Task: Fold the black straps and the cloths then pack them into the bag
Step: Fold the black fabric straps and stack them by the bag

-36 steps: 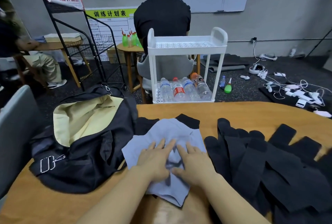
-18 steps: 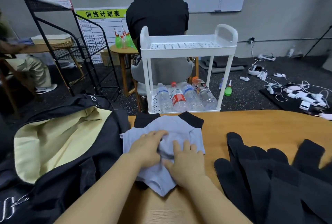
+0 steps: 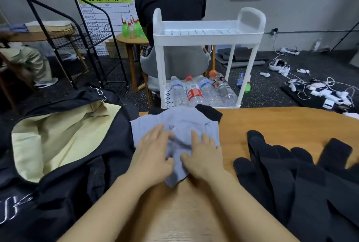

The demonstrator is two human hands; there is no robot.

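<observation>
On the far left, the black bag lies on the table with its mouth wide open, and its pale yellow lining shows inside. Its right edge sits just beside the blue cloth.

The blue cloth lies in the middle of the table, partly folded and a bit bunched up. A black cloth peeks out from under its far edge.

The left hand rests on the left part of the blue cloth. Its fingers are almost straight and lie flat, pressing the cloth down (the thumb touches a fold near the middle). It does not grip anything.

The right hand rests on the right part of the same cloth, close beside the left hand. Its fingers are a little bent but spread out, pressing down too, and its thumb points toward the left hand. A small bump of cloth sits between the two hands.

On the right, the black straps lie in a loose pile on the table, apart from both hands, with their rounded ends pointing away.
</observation>
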